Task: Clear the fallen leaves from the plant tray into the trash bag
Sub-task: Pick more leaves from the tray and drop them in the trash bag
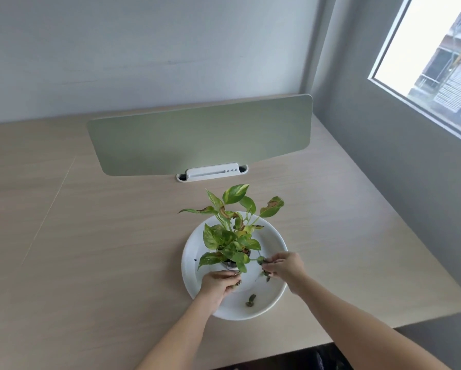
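1. The fingers of the left hand (pixel 218 284) curl closed around a small clump of brownish withered leaf scraps (pixel 236 283), pinched at the fingertips just in front of the plant's base.
2. The fingers of the right hand (pixel 284 267) are drawn narrow, pinching a few dark green fallen leaves (pixel 266 275) that hang just below the fingertips, over the right part of the tray.
3. Both hands sit over the round white shallow plant tray (pixel 197 252), the left one at its near-left side, the right one at its right side; the bare forearms reach in from the near edge of the scene.
4. One more dark shrivelled loose leaf (pixel 250 300) lies on the tray floor, near its front rim, between the two wrists and apart from both hands.
5. A small leafy green-and-yellow variegated pothos plant (pixel 232 236) stands in the middle of the tray; several of its leaves have brown, dried edges. Its pot is mostly hidden under the foliage.
6. The tray rests on a light wood-grain desk (pixel 90 249), toward the right side.
7. Farther back on the desk, a pale green rounded divider panel (pixel 197 137) stands upright in a white plastic clamp base (pixel 212 173).
8. A window (pixel 437 62) opens in the grey wall at far right.
9. The trash bag does not appear in this view.
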Demonstrator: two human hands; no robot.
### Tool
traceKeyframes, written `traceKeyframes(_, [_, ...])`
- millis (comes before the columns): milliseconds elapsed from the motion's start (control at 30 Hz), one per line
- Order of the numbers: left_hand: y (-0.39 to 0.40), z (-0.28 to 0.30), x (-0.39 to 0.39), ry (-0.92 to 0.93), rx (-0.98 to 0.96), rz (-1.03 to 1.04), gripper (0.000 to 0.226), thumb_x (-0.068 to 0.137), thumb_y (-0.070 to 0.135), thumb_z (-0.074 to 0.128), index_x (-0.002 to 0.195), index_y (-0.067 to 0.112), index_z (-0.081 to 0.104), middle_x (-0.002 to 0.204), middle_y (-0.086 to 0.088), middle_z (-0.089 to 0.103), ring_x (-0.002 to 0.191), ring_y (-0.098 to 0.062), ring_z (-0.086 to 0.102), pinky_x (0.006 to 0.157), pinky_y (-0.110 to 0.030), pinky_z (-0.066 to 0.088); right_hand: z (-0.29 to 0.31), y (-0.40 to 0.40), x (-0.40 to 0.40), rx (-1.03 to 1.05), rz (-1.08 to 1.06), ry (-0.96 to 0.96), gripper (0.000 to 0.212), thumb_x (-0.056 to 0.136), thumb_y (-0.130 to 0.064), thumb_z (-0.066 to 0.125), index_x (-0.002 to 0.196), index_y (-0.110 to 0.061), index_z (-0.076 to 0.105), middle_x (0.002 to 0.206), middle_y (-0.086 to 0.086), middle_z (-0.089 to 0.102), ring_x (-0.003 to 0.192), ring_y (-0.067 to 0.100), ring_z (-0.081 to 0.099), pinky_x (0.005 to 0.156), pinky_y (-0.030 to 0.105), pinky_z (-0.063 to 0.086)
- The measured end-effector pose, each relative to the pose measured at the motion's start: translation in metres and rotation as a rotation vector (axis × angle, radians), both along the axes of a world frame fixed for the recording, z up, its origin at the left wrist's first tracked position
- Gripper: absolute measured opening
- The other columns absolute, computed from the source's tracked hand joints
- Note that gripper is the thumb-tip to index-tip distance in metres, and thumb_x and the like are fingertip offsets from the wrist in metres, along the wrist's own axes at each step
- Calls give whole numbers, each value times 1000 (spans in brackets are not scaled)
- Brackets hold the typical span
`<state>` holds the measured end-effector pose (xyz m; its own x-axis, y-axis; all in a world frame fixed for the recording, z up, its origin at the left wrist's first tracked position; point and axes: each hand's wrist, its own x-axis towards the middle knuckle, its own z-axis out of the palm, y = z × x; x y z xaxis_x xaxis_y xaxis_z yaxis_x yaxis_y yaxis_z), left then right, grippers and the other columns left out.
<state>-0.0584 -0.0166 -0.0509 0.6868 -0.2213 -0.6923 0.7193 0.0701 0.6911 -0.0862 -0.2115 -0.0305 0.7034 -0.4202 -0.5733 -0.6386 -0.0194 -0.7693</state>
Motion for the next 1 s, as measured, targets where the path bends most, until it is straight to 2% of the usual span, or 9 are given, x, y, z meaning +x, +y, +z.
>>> traceKeyframes(67, [-5, 5, -4, 10, -11, 1, 16, 76, -18, 67, 78, -2, 70, 62, -5, 75, 64, -17, 71, 62, -22, 61, 4, -5, -6, 34, -39, -29, 20, 60, 5, 83, 61, -7, 68, 63, 10, 66, 58, 21, 62, 70, 33, 61])
traceKeyframes(167, [-15, 13, -11, 17, -45, 18, 16, 77, -18, 66, 80, -2, 69, 69, -8, 75, 74, -20, 68, 55, -20, 59, 12, -15, -16, 94, -69, -72, 19, 62, 7, 81, 62, -5, 67, 64, 11, 67, 59, 22, 65, 56, 24, 59])
traceKeyframes(233, [-27, 19, -17, 15, -66, 16, 16, 78, -19, 64, 81, -3, 68, 70, -9, 74, 75, -20, 67, 55, -20, 59, 18, -27, -25, 125, -77, -104, 19, 64, 9, 80, 62, -4, 66, 66, 13, 67, 60, 24, 66, 53, 23, 58])
traceKeyframes(467, [-114, 42, -63, -3, -155, -36, 17, 82, -21, 57, 80, -6, 64, 57, -7, 73, 52, -12, 71, 53, -17, 59, 37, -107, -97, 155, -173, -184, 22, 64, 12, 78, 59, -4, 64, 66, 15, 66, 56, 22, 67, 50, 23, 56])
traceKeyframes(567, [-163, 47, -93, -20, -167, -101, 17, 82, -21, 57, 80, -6, 63, 55, -5, 73, 49, -11, 71, 50, -17, 58, 41, -150, -139, 144, -239, -200, 21, 63, 11, 79, 59, -4, 64, 72, 17, 68, 61, 25, 69, 57, 27, 60])
traceKeyframes(667, [-209, 50, -125, -25, -188, -177, 17, 81, -22, 56, 79, -7, 63, 55, -6, 73, 49, -11, 71, 48, -17, 57, 38, -190, -182, 135, -313, -192, 20, 64, 11, 79, 60, -3, 65, 76, 20, 68, 64, 27, 69, 61, 29, 62])
traceKeyframes(833, [-264, 39, -171, 29, -175, -298, 16, 80, -22, 58, 79, -8, 65, 63, -11, 74, 53, -14, 72, 52, -19, 58, 28, -228, -247, 127, -450, -135, 18, 66, 11, 78, 63, -2, 65, 75, 18, 68, 58, 22, 68, 50, 19, 58])
traceKeyframes(933, [-290, 20, -196, 97, -125, -383, 17, 79, -24, 59, 77, -8, 67, 64, -13, 74, 55, -17, 73, 52, -21, 59, 7, -246, -284, 113, -547, -69, 15, 64, 8, 80, 69, 2, 67, 81, 19, 70, 68, 26, 69, 57, 25, 61])
traceKeyframes(1000, [-301, 3, -211, 151, -78, -440, 18, 79, -24, 58, 78, -8, 67, 68, -14, 73, 58, -18, 73, 50, -21, 58, -10, -251, -304, 112, -602, -24, 16, 64, 8, 81, 67, 1, 67, 83, 18, 69, 71, 27, 68, 56, 25, 60])
